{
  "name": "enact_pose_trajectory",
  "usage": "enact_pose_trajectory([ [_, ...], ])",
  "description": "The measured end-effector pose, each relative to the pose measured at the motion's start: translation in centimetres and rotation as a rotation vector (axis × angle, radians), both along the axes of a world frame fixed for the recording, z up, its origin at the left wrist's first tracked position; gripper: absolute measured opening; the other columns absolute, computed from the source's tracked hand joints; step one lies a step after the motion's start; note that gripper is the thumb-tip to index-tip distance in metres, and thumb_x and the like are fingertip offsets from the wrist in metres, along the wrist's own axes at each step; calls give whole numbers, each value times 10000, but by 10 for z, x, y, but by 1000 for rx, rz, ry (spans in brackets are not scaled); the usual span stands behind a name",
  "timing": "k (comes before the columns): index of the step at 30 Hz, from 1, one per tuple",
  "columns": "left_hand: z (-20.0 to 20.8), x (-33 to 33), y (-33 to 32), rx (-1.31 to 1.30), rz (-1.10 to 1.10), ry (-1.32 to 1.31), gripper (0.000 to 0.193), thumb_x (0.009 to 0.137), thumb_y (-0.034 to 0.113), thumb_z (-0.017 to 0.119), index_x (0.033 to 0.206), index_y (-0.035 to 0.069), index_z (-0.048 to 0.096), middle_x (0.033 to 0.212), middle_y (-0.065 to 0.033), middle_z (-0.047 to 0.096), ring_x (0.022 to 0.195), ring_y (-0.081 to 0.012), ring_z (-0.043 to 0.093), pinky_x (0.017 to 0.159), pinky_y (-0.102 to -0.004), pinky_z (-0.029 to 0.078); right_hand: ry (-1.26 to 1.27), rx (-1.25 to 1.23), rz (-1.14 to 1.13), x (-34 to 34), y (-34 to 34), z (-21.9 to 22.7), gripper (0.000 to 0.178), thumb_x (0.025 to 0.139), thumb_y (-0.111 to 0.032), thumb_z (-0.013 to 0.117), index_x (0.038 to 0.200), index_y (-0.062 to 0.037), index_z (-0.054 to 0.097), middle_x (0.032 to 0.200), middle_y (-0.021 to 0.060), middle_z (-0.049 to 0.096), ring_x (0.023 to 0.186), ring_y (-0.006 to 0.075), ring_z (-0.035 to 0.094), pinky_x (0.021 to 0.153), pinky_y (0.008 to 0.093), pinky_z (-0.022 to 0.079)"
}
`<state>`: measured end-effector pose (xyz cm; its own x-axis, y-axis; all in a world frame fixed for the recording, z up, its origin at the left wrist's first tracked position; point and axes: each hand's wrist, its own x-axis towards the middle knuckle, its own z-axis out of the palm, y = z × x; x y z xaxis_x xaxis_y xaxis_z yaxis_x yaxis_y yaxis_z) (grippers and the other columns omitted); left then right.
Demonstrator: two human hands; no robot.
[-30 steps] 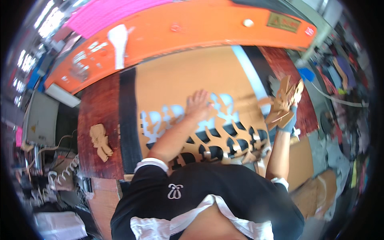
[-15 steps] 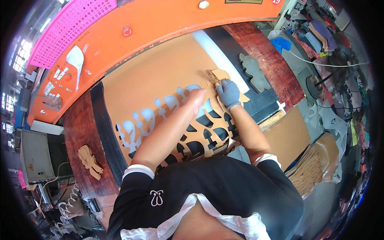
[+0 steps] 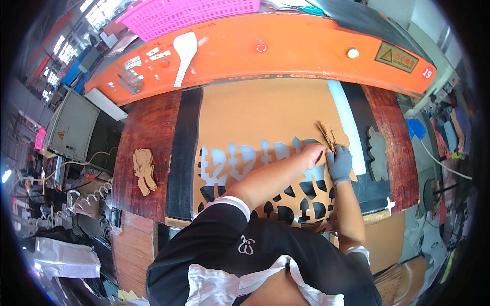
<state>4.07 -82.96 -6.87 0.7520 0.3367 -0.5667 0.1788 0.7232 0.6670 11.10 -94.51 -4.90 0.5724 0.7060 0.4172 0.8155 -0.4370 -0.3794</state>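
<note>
A tan sheet [image 3: 260,112], perhaps leather or board, lies across the work table, its near half full of cut-out openings. At the right of these openings my two hands meet at a small bundle of thin tan cut pieces [image 3: 326,133], which fan upward. My bare left hand [image 3: 315,155] is closed at the bundle's left side, its fingertips partly hidden. My right hand [image 3: 340,163], in a grey fingerless glove, grips the bundle from the right. Below my hands, cut-outs show the dark surface beneath; farther left, white shows through them.
An orange machine beam [image 3: 229,51] spans the far side, with a white scoop-shaped tool [image 3: 185,53] on it and a pink basket [image 3: 194,15] above. A grey metal shape [image 3: 377,153] lies at right. Stacked tan cut pieces [image 3: 144,171] rest on the red-brown board at left.
My view has swung, so the table sits squarer and lower. My hands stay close together at the sheet's right side, and the bundle of cut pieces now stands up, fanned, between them.
</note>
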Motion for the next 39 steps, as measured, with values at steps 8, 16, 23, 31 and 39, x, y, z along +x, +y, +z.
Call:
enact_pose_trajectory([
  [8,6,-2,-3,-200,18,-167,135,815,249,624,854,120,613,791,-19,600,790,-153,552,755,-333,449,422,75,-1,7,4,11,455,760,-383,664,948,23,580,926,209,582,868,367,575,746,430,453],
  [16,5,-6,4,-144,-39,-129,123,832,256,612,886,146,602,840,14,578,824,-135,541,809,-357,439,278,-118,-13,0,8,22,466,738,-375,675,935,33,567,884,207,586,810,371,585,709,448,463],
  [23,-9,-2,11,-110,-106,-138,197,820,285,652,946,143,601,849,2,579,810,-120,536,791,-348,438,92,-141,26,-1,9,13,504,704,-479,668,901,-24,580,891,197,597,819,367,587,724,467,460],
  [31,-2,-15,12,-92,-104,-243,238,947,261,495,1041,59,578,994,-24,604,946,-161,561,862,-346,460,42,-11,64,1,2,11,356,815,-395,577,771,-44,611,791,165,614,736,344,605,655,449,475],
  [39,30,-25,1,320,-80,-23,296,932,186,514,1177,20,510,1100,-98,577,932,-195,584,832,-330,478,31,-67,57,-4,1,17,249,783,-290,611,797,-41,612,848,158,619,791,334,600,673,436,482],
])
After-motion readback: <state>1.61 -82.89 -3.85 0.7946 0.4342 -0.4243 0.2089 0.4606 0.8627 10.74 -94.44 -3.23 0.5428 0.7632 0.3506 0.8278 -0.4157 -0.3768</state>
